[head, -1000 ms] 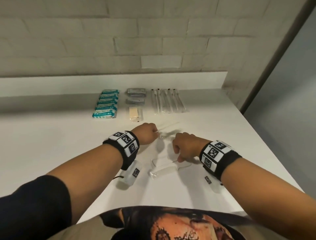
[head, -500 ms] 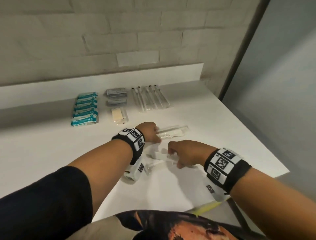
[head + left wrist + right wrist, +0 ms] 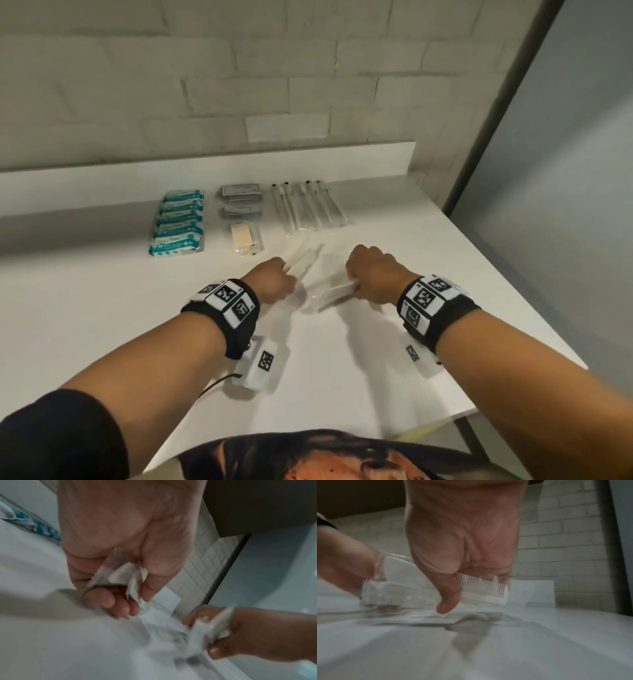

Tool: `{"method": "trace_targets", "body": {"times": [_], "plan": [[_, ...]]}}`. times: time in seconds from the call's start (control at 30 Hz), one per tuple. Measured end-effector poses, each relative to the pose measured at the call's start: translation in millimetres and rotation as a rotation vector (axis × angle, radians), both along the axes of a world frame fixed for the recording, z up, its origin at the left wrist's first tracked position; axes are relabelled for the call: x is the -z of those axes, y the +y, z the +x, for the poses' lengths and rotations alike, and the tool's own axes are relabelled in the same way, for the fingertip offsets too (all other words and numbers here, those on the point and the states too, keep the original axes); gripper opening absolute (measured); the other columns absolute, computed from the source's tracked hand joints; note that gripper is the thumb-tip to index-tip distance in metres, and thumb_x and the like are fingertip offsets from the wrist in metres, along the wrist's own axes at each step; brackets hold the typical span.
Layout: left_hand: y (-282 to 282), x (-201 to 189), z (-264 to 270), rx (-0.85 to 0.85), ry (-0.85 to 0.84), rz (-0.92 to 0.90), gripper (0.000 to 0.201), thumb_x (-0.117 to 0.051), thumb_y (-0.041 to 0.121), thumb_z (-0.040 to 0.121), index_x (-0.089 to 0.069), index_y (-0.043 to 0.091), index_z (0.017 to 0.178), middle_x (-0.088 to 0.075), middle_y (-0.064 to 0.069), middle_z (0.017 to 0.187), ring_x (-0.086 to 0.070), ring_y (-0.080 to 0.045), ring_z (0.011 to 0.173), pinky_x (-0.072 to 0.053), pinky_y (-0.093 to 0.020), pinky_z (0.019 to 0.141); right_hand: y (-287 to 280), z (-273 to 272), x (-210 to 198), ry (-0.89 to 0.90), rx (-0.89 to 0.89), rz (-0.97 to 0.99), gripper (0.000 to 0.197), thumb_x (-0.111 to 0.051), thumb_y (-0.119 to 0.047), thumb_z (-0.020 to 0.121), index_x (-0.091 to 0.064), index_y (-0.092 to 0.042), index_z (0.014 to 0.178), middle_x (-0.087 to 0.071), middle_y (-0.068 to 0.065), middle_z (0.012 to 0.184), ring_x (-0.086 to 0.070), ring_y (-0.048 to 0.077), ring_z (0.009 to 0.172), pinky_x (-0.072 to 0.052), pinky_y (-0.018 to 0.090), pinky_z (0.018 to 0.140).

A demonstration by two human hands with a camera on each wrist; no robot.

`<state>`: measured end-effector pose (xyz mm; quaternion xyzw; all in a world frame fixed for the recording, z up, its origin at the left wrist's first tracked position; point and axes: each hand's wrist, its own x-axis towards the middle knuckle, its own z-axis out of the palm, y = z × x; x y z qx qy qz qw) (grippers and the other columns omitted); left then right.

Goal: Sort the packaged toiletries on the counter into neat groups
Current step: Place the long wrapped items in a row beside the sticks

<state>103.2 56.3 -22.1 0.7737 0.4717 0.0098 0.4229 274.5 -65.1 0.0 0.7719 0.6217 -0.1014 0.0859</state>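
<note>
On the white counter (image 3: 102,301), my left hand (image 3: 274,279) grips a white comb in a clear wrapper (image 3: 303,262) that points up and to the right. The left wrist view shows its fingers (image 3: 120,605) curled round the crumpled wrapper end (image 3: 120,574). My right hand (image 3: 371,274) grips a second wrapped comb (image 3: 334,294), which slants down to the left. In the right wrist view the thumb (image 3: 448,599) lies across this comb's teeth (image 3: 481,588), just above the counter. The two hands are a short way apart, side by side.
Along the back stand sorted rows: teal packets (image 3: 178,222), grey sachets (image 3: 239,198), a beige packet (image 3: 244,236) and wrapped toothbrushes (image 3: 308,209). The counter's edge (image 3: 513,301) runs down the right beside a grey wall. A brick wall rises behind the backsplash (image 3: 205,171).
Both hands have moved away from me toward the sorted rows, each carrying a wrapped comb. The right hand's packet has come up off the counter. The head view has shifted.
</note>
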Motion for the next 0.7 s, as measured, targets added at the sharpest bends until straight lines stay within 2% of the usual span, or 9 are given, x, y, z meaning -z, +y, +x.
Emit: {"method": "trace_targets", "body": {"times": [0.1, 0.2, 0.27, 0.33, 0.47, 0.53, 0.6, 0.67, 0.7], "plan": [[-5.0, 3.6, -7.2, 0.009, 0.067, 0.02, 0.016, -0.054, 0.02, 0.09, -0.054, 0.007, 0.099, -0.059, -0.01, 0.097, -0.063, -0.029, 0.091, -0.057, -0.039, 0.08, 17.5, 3.7, 5.0, -0.014, 0.022, -0.033, 0.031, -0.067, -0.019, 0.078, -0.056, -0.017, 0.107, -0.048, 0.004, 0.119, -0.047, 0.026, 0.108, -0.044, 0.041, 0.09], [-6.5, 4.9, -9.9, 0.007, 0.068, 0.018, 0.019, -0.058, 0.018, 0.089, -0.057, 0.006, 0.104, -0.058, -0.007, 0.096, -0.063, -0.027, 0.089, -0.058, -0.038, 0.076, 26.5, 9.2, 11.3, 0.066, 0.131, -0.055, 0.046, -0.075, -0.023, 0.073, -0.052, -0.018, 0.113, -0.057, 0.002, 0.115, -0.054, 0.025, 0.105, -0.045, 0.041, 0.09], [-7.0, 7.2, -10.8, 0.004, 0.075, 0.01, 0.024, -0.06, 0.019, 0.088, -0.057, 0.007, 0.108, -0.058, -0.007, 0.1, -0.063, -0.024, 0.089, -0.058, -0.035, 0.075, 27.8, 15.8, 14.8, 0.098, 0.161, -0.119, 0.046, -0.072, -0.029, 0.076, -0.052, -0.018, 0.116, -0.06, 0.002, 0.116, -0.058, 0.025, 0.103, -0.048, 0.039, 0.09], [-6.3, 9.4, -9.8, 0.01, 0.11, 0.051, 0.026, -0.06, 0.022, 0.087, -0.058, 0.007, 0.108, -0.061, -0.008, 0.104, -0.063, -0.024, 0.093, -0.056, -0.037, 0.082, 26.5, 20.5, 14.6, 0.102, 0.138, -0.172, 0.045, -0.068, -0.033, 0.08, -0.055, -0.014, 0.118, -0.059, 0.005, 0.119, -0.059, 0.025, 0.104, -0.049, 0.035, 0.089], [-3.8, 5.7, -3.2, 0.0, 0.161, 0.068, 0.024, -0.053, 0.022, 0.087, -0.065, 0.006, 0.101, -0.066, -0.01, 0.099, -0.065, -0.027, 0.094, -0.055, -0.038, 0.085, 17.2, 39.9, 12.0, 0.224, 0.2, -0.114, 0.046, -0.065, -0.028, 0.084, -0.049, -0.01, 0.122, -0.056, 0.007, 0.121, -0.052, 0.021, 0.098, -0.038, 0.027, 0.076], [-4.5, 2.7, 5.3, -0.031, 0.101, 0.014, 0.021, -0.055, 0.021, 0.089, -0.065, 0.004, 0.097, -0.063, -0.01, 0.093, -0.067, -0.031, 0.09, -0.057, -0.041, 0.082, 8.5, 61.1, 8.2, 0.267, 0.286, -0.063, 0.052, -0.067, -0.029, 0.081, -0.047, -0.009, 0.126, -0.057, 0.007, 0.117, -0.05, 0.019, 0.094, -0.037, 0.026, 0.075], [-10.1, 0.4, 17.7, -0.111, -0.074, -0.099, 0.014, -0.059, 0.02, 0.089, -0.062, 0.007, 0.084, -0.06, -0.01, 0.089, -0.067, -0.031, 0.079, -0.059, -0.041, 0.075, 2.2, 84.6, 4.1, 0.281, 0.376, -0.043, 0.058, -0.068, -0.032, 0.079, -0.047, -0.008, 0.128, -0.057, 0.007, 0.115, -0.053, 0.021, 0.097, -0.039, 0.027, 0.076], [-19.0, -2.8, 36.5, -0.193, -0.281, -0.246, 0.017, -0.062, 0.019, 0.09, -0.058, 0.009, 0.077, -0.056, -0.007, 0.079, -0.059, -0.024, 0.064, -0.055, -0.032, 0.058, -1.9, 105.2, 0.9, 0.245, 0.396, -0.068, 0.052, -0.069, -0.04, 0.08, -0.053, -0.013, 0.121, -0.057, 0.006, 0.119, -0.055, 0.024, 0.109, -0.042, 0.028, 0.082], [-23.9, -5.5, 48.8, -0.202, -0.35, -0.302, 0.016, -0.064, 0.02, 0.089, -0.059, 0.009, 0.079, -0.056, -0.006, 0.077, -0.057, -0.021, 0.063, -0.051, -0.028, 0.055, -4.1, 115.2, -0.5, 0.225, 0.39, -0.038, 0.044, -0.067, -0.046, 0.079, -0.057, -0.018, 0.112, -0.058, 0.005, 0.117, -0.054, 0.026, 0.114, -0.043, 0.03, 0.086]]}}
